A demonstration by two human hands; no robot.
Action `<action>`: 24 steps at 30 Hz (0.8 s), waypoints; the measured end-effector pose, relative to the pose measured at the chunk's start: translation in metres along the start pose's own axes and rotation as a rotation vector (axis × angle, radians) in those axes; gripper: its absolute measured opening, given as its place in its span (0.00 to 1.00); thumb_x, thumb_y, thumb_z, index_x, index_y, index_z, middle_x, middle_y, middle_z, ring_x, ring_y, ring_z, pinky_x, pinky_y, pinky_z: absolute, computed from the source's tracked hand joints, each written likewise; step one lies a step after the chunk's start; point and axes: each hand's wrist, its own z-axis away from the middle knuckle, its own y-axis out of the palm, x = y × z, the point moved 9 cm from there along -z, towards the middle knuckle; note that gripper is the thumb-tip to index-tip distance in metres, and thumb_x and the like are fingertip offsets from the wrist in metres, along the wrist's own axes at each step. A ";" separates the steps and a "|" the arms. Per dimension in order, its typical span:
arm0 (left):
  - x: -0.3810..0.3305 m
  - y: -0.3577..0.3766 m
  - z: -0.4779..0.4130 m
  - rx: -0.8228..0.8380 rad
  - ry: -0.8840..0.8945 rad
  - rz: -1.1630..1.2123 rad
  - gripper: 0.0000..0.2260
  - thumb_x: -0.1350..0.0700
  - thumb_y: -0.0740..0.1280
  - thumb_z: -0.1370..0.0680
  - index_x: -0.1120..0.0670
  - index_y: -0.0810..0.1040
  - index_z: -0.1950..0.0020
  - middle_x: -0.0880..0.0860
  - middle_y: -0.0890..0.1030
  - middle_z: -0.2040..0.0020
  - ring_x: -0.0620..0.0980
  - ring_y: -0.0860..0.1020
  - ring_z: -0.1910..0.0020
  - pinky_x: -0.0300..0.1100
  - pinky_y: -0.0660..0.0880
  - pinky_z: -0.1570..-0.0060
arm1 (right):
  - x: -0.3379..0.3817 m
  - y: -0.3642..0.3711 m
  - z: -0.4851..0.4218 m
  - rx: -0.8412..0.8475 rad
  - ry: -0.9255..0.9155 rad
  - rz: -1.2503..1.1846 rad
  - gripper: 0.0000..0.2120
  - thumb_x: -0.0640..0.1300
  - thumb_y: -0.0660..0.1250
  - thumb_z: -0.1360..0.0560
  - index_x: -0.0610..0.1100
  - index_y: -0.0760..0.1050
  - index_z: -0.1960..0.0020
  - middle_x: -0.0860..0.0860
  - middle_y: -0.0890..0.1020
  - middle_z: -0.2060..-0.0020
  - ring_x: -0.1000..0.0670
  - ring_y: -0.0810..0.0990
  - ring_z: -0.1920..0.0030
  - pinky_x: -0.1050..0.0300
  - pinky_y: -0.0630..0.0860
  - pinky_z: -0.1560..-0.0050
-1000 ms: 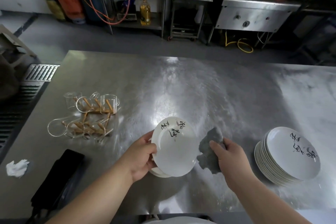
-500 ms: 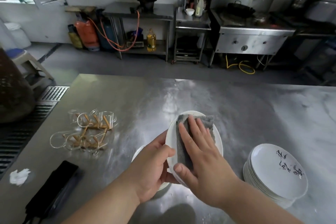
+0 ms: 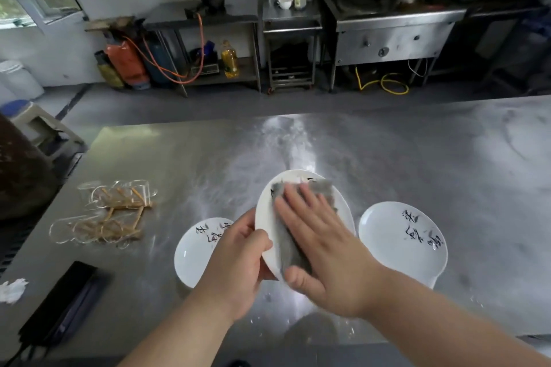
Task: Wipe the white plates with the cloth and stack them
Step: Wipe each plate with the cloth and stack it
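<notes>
The held plate (image 3: 264,219) is hovering above the near middle of the desk (image 3: 387,158), tipped up off the horizontal. Its white face is turning toward the person and slightly to the right, so the round dish is showing as an oval. The long axis of that oval is running from its near, lower rim up to the far rim, where black brush characters are peeking out.

The grey cloth (image 3: 322,189) is lying spread over most of that face. The right hand (image 3: 325,253) is pressing it flat, fingers (image 3: 298,211) straight and splayed, gripping nothing. This probably puts broad pressure across the surface in one pass.

The left hand (image 3: 238,259) is clamping the plate's left rim. Its thumb is curling over the front and the rest is hidden behind, likely bracing the dish against the push.

Just beside it on the desk, a left plate (image 3: 193,253) is resting face up, partly behind the left hand. On the other side a right plate (image 3: 402,241) is sitting within easy reach, seemingly where wiped ones are going. How many lie beneath it I cannot tell.

Further left are glass cups (image 3: 110,211) on wooden pegs, a black case (image 3: 59,307) and a crumpled tissue (image 3: 12,289).
</notes>
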 end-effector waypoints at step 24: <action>0.016 0.077 0.005 -0.065 -0.002 0.252 0.24 0.66 0.62 0.33 0.52 0.88 0.43 0.61 0.87 0.44 0.58 0.87 0.48 0.54 0.83 0.60 | -0.061 -0.039 0.062 -0.049 0.011 0.076 0.51 0.77 0.41 0.25 0.42 0.52 0.15 0.46 0.50 0.16 0.44 0.43 0.16 0.39 0.49 0.18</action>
